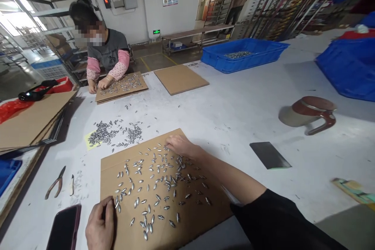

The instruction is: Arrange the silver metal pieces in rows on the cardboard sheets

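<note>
A brown cardboard sheet (125, 172) lies in front of me with many small silver spindle-shaped metal pieces (150, 228) scattered over it. My left hand (99, 224) rests at the sheet's left edge, thumb and forefinger curled together beside a few pieces; whether anything is between them is hidden. My right hand (181, 145) reaches over the sheet's far edge. Its fingers are pressed together, touching down among the pieces there, and the fingertips' contents are too small to make out. Past the sheet, a heap of the same pieces (101, 134) sits partly on yellow paper (88, 140).
Left of me lie pliers (55, 183) and a phone (63, 228). On the right are a dark flat plate (270, 155) and a lidded mug (307, 111). Further off are a blue tray (243, 62), stacked cardboard (181, 79), and a co-worker (108, 50) handling pieces on another sheet.
</note>
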